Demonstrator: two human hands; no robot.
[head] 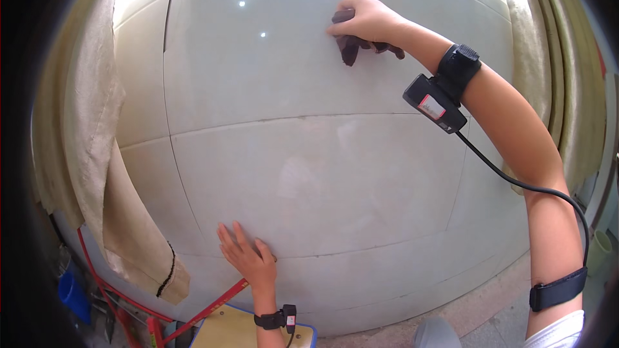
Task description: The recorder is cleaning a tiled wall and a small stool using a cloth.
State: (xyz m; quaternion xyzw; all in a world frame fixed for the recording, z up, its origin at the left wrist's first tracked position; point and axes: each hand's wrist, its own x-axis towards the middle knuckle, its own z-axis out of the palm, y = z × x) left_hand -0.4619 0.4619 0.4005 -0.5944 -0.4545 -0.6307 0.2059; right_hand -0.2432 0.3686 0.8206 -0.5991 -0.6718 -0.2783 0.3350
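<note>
My right hand (370, 19) is high on a wall of pale glossy tiles (309, 154), gripping a bunched dark brown cloth (350, 50). Parts of the cloth hang out below my palm and beyond my fingers. Lower down on the left, my left hand (249, 256) rests with spread fingers against the tiles and holds nothing that I can see. A red bar (217, 304) with writing on it runs up behind that wrist; whether the hand touches it is hidden.
A beige curtain (92, 106) hangs at the left, another curtain (556, 58) at the right. Below my left arm stands a yellow-topped stool or small table (222, 328) with blue edging. A blue container (75, 297) is at lower left, a pale green bin (599, 246) at far right.
</note>
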